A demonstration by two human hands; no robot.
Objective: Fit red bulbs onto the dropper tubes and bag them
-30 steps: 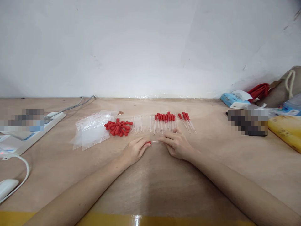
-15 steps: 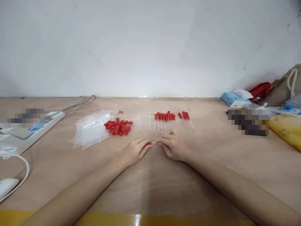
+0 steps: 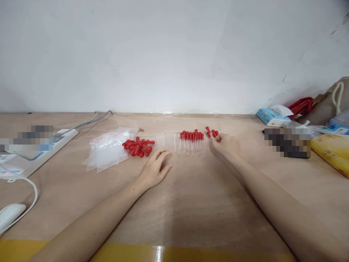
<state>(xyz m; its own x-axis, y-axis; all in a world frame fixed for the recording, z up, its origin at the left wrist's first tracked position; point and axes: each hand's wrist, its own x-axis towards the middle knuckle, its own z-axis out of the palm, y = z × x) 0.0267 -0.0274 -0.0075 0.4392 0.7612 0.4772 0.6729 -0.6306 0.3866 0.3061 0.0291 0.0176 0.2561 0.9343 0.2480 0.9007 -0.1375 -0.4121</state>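
Observation:
My left hand (image 3: 156, 170) rests above the table with thumb and fingers apart, holding nothing. Just beyond it lie a pile of loose red rubber bulbs (image 3: 138, 147) and a row of clear glass tubes (image 3: 160, 141). My right hand (image 3: 225, 145) is pinched on a red-bulbed dropper (image 3: 208, 129) at the right-hand group of droppers (image 3: 216, 133); its fingers hide most of the glass tubes there. Between the hands, several droppers with red bulbs (image 3: 193, 135) lie side by side, bulbs away from me.
Clear plastic bags (image 3: 109, 151) lie left of the bulbs. A white power strip (image 3: 61, 140) with cables and a white mouse (image 3: 11, 215) are at far left. At right are a blue tissue pack (image 3: 268, 116), a blurred dark object (image 3: 287, 143) and a yellow package (image 3: 331, 153).
My right hand has moved right and away from me, carrying the dropper to the right-hand group. The left hand has let go of its red bulb, and its fingers have spread.

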